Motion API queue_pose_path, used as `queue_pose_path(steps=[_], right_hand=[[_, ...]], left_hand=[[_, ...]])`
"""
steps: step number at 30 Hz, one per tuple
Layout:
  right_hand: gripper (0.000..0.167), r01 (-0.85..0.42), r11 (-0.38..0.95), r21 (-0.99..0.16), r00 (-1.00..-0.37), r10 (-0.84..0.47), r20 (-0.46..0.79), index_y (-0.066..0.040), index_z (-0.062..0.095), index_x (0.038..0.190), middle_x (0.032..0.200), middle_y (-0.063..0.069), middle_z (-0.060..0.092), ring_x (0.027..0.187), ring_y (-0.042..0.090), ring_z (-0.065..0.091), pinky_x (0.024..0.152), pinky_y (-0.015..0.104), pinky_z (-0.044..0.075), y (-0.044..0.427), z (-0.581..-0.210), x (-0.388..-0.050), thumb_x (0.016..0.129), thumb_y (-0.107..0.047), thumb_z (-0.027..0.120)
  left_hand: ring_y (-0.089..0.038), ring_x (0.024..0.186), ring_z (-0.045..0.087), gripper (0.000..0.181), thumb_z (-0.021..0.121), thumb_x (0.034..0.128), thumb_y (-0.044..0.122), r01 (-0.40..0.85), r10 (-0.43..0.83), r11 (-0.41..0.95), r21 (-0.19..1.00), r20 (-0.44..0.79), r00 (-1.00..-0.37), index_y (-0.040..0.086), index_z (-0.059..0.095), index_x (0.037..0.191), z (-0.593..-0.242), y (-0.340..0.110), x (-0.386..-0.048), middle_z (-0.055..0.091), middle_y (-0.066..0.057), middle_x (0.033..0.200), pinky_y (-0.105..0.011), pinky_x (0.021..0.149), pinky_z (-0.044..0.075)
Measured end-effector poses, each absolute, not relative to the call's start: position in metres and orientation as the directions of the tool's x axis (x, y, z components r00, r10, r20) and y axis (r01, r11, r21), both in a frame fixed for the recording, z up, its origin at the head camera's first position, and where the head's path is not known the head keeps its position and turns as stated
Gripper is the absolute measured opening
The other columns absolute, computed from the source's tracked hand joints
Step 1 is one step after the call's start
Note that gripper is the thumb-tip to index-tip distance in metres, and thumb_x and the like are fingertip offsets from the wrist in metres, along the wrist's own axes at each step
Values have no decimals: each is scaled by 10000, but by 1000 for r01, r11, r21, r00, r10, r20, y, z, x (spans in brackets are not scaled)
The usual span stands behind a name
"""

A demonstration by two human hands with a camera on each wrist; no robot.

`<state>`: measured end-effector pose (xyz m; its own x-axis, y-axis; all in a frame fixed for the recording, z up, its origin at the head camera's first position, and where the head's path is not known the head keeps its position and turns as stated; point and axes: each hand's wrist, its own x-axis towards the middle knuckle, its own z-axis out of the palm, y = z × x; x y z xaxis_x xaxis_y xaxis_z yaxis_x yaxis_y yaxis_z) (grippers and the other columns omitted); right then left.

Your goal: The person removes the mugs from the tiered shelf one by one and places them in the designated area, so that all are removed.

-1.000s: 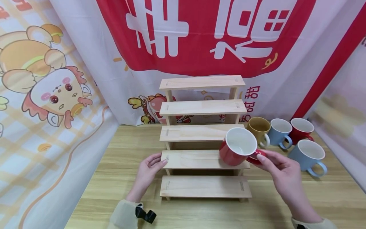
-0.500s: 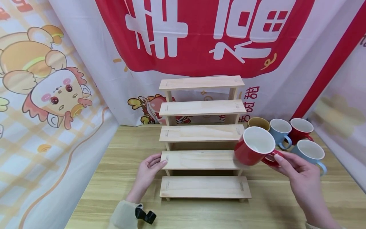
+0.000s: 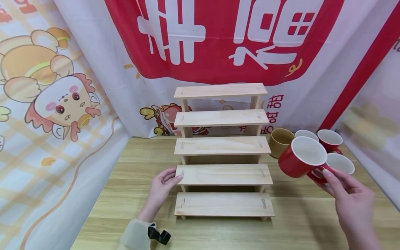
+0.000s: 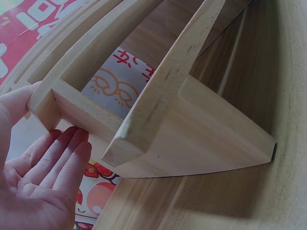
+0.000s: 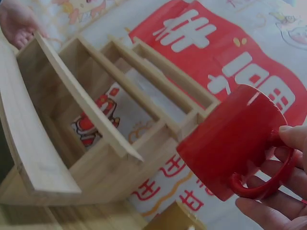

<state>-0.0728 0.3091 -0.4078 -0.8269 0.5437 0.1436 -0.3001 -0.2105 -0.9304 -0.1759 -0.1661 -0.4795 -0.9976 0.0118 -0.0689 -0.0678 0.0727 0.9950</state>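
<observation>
My right hand (image 3: 353,194) grips a red mug (image 3: 293,162) with a white inside by its handle. The mug is in the air, slightly tilted, right of the shelf rack and in front of the other mugs. In the right wrist view the fingers curl round the handle of the mug (image 5: 240,139). At its left end, my left hand (image 3: 163,184) holds the tiered wooden shelf rack (image 3: 223,174) on the second step from the bottom. The left wrist view shows the thumb of the left hand (image 4: 43,167) on that board and the fingers beneath it.
Right of the rack stand a mustard-yellow mug (image 3: 278,144), a light-blue mug (image 3: 304,133), another red mug (image 3: 328,140) and a second light-blue mug (image 3: 345,165), partly hidden. All rest on the wood-grain table (image 3: 125,194). Printed cloth (image 3: 150,83) hangs behind and at the sides.
My right hand has carried the red mug rightward, off from above the rack's second step to beside the rack. The left hand and the rack have stayed in place.
</observation>
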Motion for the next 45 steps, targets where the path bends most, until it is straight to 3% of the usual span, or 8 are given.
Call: queue_pose_path(steps=[7, 11, 15, 24, 45], right_hand=[[359, -277, -252, -927, -768, 638, 56, 98, 691, 1211, 977, 104, 766, 865, 180, 751, 696, 313, 591, 319, -424, -80, 865, 51, 772], [316, -226, -216, -950, -751, 660, 29, 72, 716, 1186, 944, 53, 773, 853, 140, 748, 684, 285, 594, 322, -440, -83, 879, 23, 772], [275, -156, -175, -972, -755, 656, 2, 20, 743, 1176, 912, -30, 774, 836, 85, 740, 678, 241, 588, 327, -457, -86, 902, -3, 760], [283, -59, -193, -979, -757, 648, -81, -47, 766, 1169, 906, -89, 766, 858, 36, 725, 690, 210, 578, 336, -486, -90, 892, -91, 798], [366, -95, -318, -943, -690, 704, -168, -47, 755, 1197, 925, -68, 768, 875, 26, 718, 715, 187, 574, 349, -514, -94, 850, -128, 838]], left_hand=[[-271, 1191, 616, 556, 814, 899, 233, -66, 11, 76, 995, -67, -998, 2, 600, 1357, -479, -166, -175, 639, -179, 1309, -237, 938, 531], [-270, 1195, 613, 548, 816, 897, 231, -65, 11, 80, 995, -66, -998, 7, 607, 1351, -479, -166, -175, 643, -173, 1306, -235, 940, 530], [-271, 1202, 608, 553, 818, 894, 242, -62, 10, 90, 994, -64, -998, 9, 610, 1350, -479, -166, -176, 645, -170, 1304, -237, 939, 531], [-269, 1188, 615, 553, 832, 878, 244, -50, 5, 100, 994, -51, -999, 13, 622, 1334, -482, -167, -177, 662, -154, 1277, -245, 936, 536], [-268, 1166, 637, 537, 819, 894, 231, -69, 10, 82, 994, -70, -998, 7, 615, 1336, -480, -166, -176, 652, -172, 1287, -248, 933, 539]])
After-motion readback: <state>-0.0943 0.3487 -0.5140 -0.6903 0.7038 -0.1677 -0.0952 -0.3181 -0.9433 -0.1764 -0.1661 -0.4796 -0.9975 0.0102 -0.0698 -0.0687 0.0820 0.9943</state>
